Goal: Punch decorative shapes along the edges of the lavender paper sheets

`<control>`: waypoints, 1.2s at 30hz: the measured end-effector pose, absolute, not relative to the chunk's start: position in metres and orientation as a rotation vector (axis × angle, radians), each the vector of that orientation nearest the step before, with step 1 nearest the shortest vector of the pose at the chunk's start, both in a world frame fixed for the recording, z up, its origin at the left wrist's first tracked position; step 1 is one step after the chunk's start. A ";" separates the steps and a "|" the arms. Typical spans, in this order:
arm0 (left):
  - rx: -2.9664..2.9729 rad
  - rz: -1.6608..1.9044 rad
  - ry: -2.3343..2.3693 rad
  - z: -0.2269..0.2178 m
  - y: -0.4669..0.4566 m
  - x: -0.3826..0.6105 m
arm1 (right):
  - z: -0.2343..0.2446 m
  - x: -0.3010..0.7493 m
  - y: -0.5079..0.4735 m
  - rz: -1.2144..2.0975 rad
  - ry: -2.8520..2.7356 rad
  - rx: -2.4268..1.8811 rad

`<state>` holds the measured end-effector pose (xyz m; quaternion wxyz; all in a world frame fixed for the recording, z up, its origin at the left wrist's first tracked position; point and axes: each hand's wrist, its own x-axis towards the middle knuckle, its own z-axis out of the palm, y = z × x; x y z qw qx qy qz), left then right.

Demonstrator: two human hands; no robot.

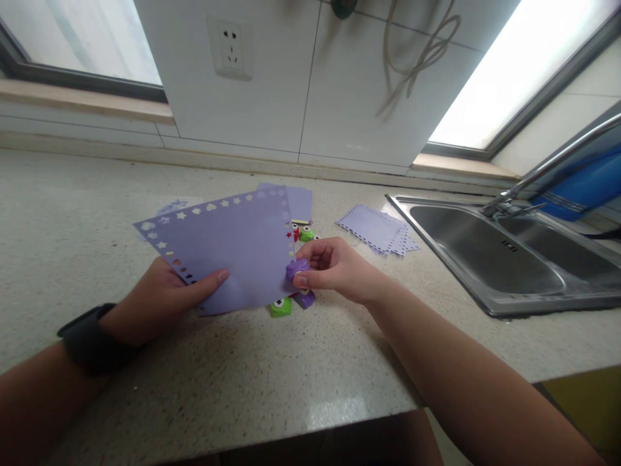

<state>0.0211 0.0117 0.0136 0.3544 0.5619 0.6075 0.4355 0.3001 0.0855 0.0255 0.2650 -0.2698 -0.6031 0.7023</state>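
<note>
My left hand [177,291] grips a sheet of purple paper [233,252] by its lower left side, thumb on top. Small cut-out shapes such as stars, hearts and flowers line the sheet's top, left and right edges. At the right edge my right hand [330,268] pinches a purple craft punch [297,266], which sits against the paper's border. Below and behind the sheet lie a green craft punch [280,307], another purple punch [305,298], and a second green punch [306,233] beside a red one [295,232]. The sheet partly hides the things beneath it.
A fanned stack of purple sheets with punched borders [373,228] lies near the steel sink [451,252] and its faucet [504,200]. More purple paper [301,202] rests behind the held sheet, and cut scraps [172,207] lie left. A wall socket [231,48] and a hanging cable [422,58] are at the back.
</note>
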 end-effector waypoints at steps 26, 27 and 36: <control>1.439 1.122 1.562 0.014 0.012 0.022 | 0.025 0.295 0.083 1.890 -1.570 -0.786; 1.442 1.122 1.558 0.014 0.012 0.022 | 0.025 0.295 0.083 1.892 -1.573 -0.787; 1.450 1.113 1.560 0.012 0.012 0.021 | 0.025 0.295 0.083 1.883 -1.564 -0.784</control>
